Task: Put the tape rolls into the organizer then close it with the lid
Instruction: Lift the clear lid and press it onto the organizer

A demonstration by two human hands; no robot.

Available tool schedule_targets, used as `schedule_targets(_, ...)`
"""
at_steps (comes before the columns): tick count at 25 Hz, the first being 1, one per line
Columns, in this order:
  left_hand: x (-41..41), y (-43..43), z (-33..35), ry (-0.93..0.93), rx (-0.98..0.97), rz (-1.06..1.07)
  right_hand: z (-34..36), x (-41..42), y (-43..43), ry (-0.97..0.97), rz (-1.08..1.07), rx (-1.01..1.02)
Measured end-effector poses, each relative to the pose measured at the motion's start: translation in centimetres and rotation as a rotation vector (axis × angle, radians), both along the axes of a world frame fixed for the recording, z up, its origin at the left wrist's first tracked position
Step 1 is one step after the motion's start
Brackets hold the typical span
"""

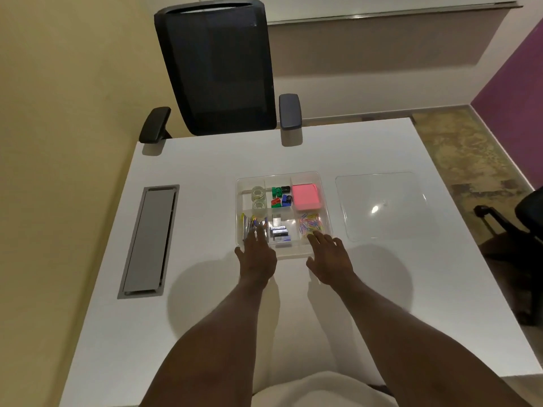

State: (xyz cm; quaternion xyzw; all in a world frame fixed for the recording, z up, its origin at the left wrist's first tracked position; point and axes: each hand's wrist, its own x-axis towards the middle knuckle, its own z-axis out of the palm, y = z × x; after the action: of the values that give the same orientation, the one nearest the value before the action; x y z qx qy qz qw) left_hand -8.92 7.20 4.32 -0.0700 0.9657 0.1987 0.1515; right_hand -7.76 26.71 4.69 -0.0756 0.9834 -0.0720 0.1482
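Observation:
A clear plastic organizer sits open at the middle of the white table. Two clear tape rolls lie in its far-left compartment. The clear lid lies flat on the table to the organizer's right. My left hand hovers over the organizer's near-left corner, fingers spread, holding nothing. My right hand is at the near-right corner, fingers spread over the paper-clip compartment, also empty.
Other compartments hold binder clips, a pink sticky-note pad, coloured paper clips, staples and pens. A grey cable hatch is set into the table at left. A black office chair stands behind the far edge.

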Motion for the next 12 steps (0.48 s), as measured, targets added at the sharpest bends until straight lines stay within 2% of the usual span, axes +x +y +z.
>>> schedule_targets(12,-3.6,16.3,-0.3,0.047,-0.037,-0.081,-0.5,-4.4,15.1,0.099,0.013,0.026)
